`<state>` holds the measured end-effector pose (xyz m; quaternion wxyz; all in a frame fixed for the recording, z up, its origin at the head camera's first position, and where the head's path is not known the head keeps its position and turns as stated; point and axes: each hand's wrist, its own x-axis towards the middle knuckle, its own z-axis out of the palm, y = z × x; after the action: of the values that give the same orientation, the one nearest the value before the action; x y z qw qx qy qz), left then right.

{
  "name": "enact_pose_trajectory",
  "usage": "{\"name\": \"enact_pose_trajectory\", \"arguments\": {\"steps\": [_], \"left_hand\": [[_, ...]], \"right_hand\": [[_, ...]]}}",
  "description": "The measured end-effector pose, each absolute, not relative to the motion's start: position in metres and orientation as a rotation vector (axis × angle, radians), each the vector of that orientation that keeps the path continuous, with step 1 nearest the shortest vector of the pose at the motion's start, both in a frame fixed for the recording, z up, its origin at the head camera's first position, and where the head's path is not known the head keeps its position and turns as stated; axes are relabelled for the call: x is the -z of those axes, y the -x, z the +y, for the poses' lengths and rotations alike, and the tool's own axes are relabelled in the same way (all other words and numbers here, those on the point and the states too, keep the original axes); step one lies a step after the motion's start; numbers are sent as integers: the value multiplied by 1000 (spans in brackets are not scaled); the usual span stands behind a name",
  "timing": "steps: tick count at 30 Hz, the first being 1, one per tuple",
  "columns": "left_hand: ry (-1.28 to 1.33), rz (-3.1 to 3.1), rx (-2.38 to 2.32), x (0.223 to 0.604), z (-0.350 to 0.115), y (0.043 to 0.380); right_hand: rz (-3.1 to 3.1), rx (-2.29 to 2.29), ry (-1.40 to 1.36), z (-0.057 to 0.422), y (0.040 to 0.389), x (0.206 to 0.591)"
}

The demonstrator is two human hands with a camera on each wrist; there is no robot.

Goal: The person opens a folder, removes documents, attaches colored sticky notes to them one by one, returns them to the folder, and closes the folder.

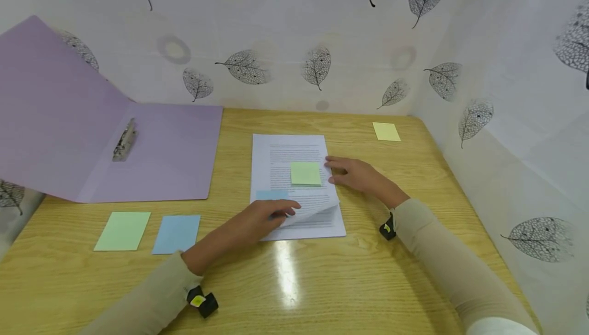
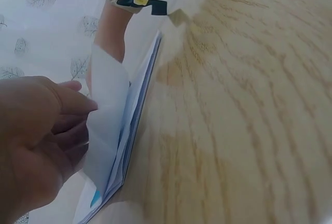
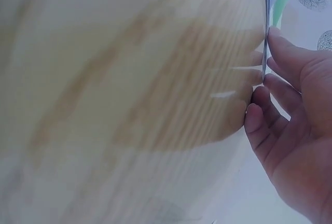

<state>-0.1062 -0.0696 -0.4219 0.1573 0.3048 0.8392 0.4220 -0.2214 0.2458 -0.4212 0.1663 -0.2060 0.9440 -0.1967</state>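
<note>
A stack of printed paper [image 1: 303, 143] lies on the table with a green sticky note [image 1: 306, 174] on its top page. Part of a blue sticky note [image 1: 272, 194] shows at the page's left side, the rest behind my left hand [image 1: 259, 220]. That hand pinches the top sheet [image 2: 109, 110] near its lower edge, thumb against the paper; the sheet's lower part curls up off the pages below. My right hand [image 1: 356, 175] rests at the stack's right edge, its fingertips [image 3: 275, 33] touching the side and its fingers loosely bent.
An open purple folder [image 1: 179, 151] with a metal clip [image 1: 124, 140] stands at the left, its cover raised. Green [image 1: 121, 231] and blue [image 1: 176, 234] sticky pads lie in front of it. A yellow sticky pad [image 1: 386, 132] is at the back right. Leaf-patterned curtains [image 1: 276, 28] border the table.
</note>
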Motion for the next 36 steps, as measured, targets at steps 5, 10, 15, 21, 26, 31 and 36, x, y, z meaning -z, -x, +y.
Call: {"name": "enact_pose_trajectory", "arguments": {"steps": [5, 10, 15, 21, 26, 31, 36], "left_hand": [[-920, 2450, -1258, 421, -72, 107], [-925, 2480, -1319, 422, -73, 109], [-797, 2482, -1405, 420, -72, 109], [-635, 2436, -1446, 416, -75, 115], [-530, 2419, -1512, 413, -82, 118], [-408, 2402, -1635, 411, -94, 121], [-290, 2345, -1786, 408, -108, 121]], "right_hand": [[2680, 566, 588, 246, 223, 420], [2678, 584, 567, 247, 222, 420], [2634, 775, 497, 257, 223, 420], [2617, 903, 462, 265, 221, 418], [2651, 867, 439, 266, 217, 417], [2662, 824, 442, 266, 211, 419], [2639, 785, 498, 263, 206, 422]]}}
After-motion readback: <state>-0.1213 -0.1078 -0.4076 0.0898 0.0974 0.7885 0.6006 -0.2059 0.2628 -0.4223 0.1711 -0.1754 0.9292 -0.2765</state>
